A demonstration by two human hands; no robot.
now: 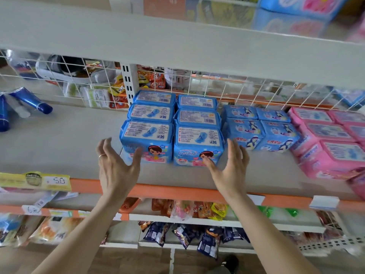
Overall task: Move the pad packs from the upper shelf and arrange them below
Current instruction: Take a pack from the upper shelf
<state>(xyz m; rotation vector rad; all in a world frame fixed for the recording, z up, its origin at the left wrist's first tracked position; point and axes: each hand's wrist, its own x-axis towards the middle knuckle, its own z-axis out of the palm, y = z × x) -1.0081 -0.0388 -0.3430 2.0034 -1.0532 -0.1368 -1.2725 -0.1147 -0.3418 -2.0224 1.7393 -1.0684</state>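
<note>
Several blue pad packs stand in two rows on the grey shelf point(59, 143) in front of me; the front left pack point(147, 141) and front right pack point(198, 147) show a cartoon girl. My left hand point(115, 167) is spread just left of the front left pack, its thumb touching the pack's lower front. My right hand point(230, 171) is spread at the right side of the front right pack, thumb against its front. Neither hand grips anything. More blue packs point(294, 14) lie blurred on the upper shelf at top right.
Darker blue pad packs point(260, 133) and pink pad packs point(331, 153) fill the shelf to the right. Blue tubes point(29, 99) lie at the far left. A white wire grid point(94, 80) backs the shelf. Snack packets point(187, 236) hang on lower shelves below the orange edge.
</note>
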